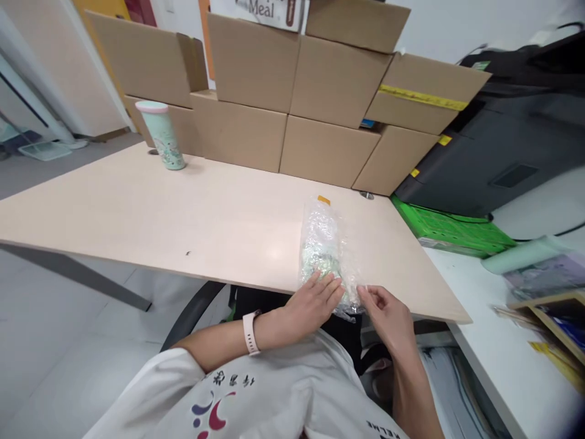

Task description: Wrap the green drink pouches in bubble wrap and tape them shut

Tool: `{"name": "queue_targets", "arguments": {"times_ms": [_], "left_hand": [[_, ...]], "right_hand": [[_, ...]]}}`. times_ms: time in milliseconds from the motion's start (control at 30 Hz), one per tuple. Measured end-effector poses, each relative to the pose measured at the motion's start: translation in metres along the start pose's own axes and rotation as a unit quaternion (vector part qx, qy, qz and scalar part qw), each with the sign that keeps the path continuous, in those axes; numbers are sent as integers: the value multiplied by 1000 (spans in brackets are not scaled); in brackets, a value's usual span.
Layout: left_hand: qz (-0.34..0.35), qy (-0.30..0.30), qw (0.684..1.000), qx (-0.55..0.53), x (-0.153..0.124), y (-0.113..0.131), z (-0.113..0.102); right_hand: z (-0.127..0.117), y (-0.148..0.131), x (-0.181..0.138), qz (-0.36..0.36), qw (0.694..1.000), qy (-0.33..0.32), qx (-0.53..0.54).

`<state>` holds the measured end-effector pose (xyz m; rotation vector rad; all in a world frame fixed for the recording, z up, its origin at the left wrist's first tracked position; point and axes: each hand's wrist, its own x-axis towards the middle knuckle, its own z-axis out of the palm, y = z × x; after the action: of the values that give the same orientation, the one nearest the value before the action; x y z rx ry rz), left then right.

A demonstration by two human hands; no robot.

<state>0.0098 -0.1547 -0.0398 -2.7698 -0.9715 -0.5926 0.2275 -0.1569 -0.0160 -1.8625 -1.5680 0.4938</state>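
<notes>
A bubble-wrapped bundle [321, 235] lies near the table's front edge, with a light green patterned thing showing dimly through the clear plastic. My left hand [313, 303], a pale watch on its wrist, rests flat on the near part of the bundle with fingers stretched out. At the bundle's right side, my right hand [386, 311] pinches the loose edge of the bubble wrap [351, 283] between thumb and finger. An orange tab [324, 200] sticks out at the far end. What exactly is inside the wrap cannot be made out.
A mint green tumbler [163, 135] with a pink rim stands at the back left of the table [219, 213]. Stacked cardboard boxes [247, 134] line the back. A dark grey machine [516, 146] sits above a green box [450, 225] on the right.
</notes>
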Motion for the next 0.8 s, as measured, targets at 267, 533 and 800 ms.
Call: {"name": "queue_targets", "arguments": {"times_ms": [267,533,800], "left_hand": [[-9,14,1000,-4,-13,-19,-9],[-27,11,984,-178,-14,-25,-27],[-2,-8,960,-278,1,-65,-84]], "right_hand": [[28,-50,18,-128,981,-23,144],[45,-63,5,-255,951,-130,119],[53,-44,9,-388,917,-78,-48]]}}
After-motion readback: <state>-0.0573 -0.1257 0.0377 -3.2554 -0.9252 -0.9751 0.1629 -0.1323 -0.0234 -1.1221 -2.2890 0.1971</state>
